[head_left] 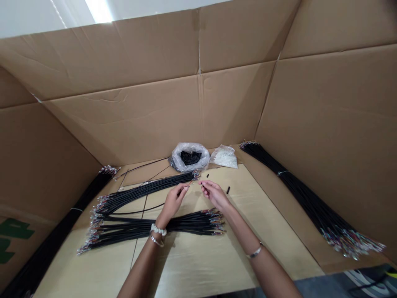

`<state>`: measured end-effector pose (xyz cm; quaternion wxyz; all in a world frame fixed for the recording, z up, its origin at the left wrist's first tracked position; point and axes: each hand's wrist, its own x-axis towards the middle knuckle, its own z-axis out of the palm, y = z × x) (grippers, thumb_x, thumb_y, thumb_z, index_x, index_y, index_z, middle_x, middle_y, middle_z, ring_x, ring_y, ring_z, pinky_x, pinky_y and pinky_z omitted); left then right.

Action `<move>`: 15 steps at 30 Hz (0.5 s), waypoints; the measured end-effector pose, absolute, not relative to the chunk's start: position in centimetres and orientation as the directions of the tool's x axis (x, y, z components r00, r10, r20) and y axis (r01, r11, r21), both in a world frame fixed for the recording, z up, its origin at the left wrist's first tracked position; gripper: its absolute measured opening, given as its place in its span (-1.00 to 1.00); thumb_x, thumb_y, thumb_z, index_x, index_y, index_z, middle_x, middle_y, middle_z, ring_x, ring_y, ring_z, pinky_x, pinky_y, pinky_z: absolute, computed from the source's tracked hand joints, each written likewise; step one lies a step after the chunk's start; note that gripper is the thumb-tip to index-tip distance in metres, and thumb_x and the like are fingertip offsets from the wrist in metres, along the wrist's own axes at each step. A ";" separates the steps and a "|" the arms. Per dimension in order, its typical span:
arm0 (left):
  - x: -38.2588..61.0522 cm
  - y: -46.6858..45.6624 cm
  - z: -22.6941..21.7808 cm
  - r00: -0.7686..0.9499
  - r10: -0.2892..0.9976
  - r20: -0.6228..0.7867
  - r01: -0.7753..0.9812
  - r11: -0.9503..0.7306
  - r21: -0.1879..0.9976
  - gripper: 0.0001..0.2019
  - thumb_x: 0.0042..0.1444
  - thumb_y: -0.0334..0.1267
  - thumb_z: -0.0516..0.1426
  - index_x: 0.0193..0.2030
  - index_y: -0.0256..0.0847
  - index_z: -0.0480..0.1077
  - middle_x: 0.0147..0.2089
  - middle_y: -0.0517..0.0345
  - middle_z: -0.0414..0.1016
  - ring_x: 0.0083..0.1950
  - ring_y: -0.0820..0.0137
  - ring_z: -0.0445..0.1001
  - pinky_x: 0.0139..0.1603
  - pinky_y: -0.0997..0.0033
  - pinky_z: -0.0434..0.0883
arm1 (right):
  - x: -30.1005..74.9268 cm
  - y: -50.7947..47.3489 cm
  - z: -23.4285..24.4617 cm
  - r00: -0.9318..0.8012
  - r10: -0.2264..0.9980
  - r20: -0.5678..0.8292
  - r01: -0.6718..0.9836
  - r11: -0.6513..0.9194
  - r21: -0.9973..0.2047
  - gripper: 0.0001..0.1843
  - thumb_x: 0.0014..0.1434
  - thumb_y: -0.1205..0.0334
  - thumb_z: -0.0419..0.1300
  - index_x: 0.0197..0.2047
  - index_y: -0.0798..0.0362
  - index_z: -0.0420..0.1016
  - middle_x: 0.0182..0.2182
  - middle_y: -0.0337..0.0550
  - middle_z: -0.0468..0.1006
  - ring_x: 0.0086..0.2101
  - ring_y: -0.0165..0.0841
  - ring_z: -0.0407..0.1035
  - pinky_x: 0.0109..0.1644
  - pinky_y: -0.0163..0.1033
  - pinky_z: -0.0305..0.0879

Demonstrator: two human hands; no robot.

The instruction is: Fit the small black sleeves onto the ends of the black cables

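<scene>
My left hand [176, 198] is closed on a thin black cable [139, 212], which runs in from the left; thin coloured wires stick out past its fingertips. Facing it, my right hand [214, 193] pinches a small black piece [202, 183], probably a short tube, too small to make out fully. The two sets of fingertips are close but apart. Behind my left hand lies one bundle of black cables [149, 187]. A second bundle [192, 223] lies beneath my left wrist. Short black tube pieces [228, 190] rest on the table right of my right hand.
At the back stand an open plastic bag [203, 156] of black pieces and a clear bag [226, 158] of whitish pieces. Tied cable bundles lie along the left [80, 203] and right [288, 182] sides. Cardboard walls [155, 116] enclose the table [242, 256].
</scene>
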<state>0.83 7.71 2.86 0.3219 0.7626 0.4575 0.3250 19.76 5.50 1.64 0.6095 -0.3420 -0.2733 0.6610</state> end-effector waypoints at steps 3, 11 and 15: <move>0.6 7.3 2.2 0.355 0.913 0.200 0.498 -0.366 0.786 -0.55 0.22 0.07 -0.06 -0.10 -0.28 0.39 -0.06 0.09 0.42 -0.06 0.57 0.38 0.02 0.63 0.30 | 19.3 5.4 1.3 -0.053 0.994 -0.095 -0.575 -0.108 -0.811 -0.62 -0.19 0.13 0.38 -0.32 0.22 0.52 -0.58 -0.26 0.36 -0.58 -0.58 0.13 -0.53 -0.44 -0.04; 1.4 5.6 1.4 0.362 0.897 0.251 0.693 -0.440 0.572 -0.60 0.30 -0.02 -0.17 0.00 -0.15 0.35 -0.06 0.19 0.36 -0.03 0.64 0.33 -0.04 0.65 0.22 | 18.5 5.1 0.7 -0.137 0.969 -0.205 -0.481 -0.246 -0.841 -0.77 -0.22 0.20 0.21 -0.46 0.19 0.43 -0.66 -0.31 0.21 -0.63 -0.58 0.01 -0.58 -0.42 -0.24; 1.8 5.4 1.3 0.434 0.868 0.243 0.783 -0.496 0.376 -0.57 0.31 -0.03 -0.23 0.03 -0.07 0.36 -0.11 0.18 0.33 -0.13 0.65 0.30 -0.24 0.63 0.13 | 18.4 5.1 0.8 -0.232 0.921 -0.312 -0.424 -0.385 -0.820 -0.76 -0.11 0.12 0.10 -0.51 0.16 0.31 -0.71 -0.37 0.06 -0.68 -0.61 -0.19 -0.59 -0.39 -0.37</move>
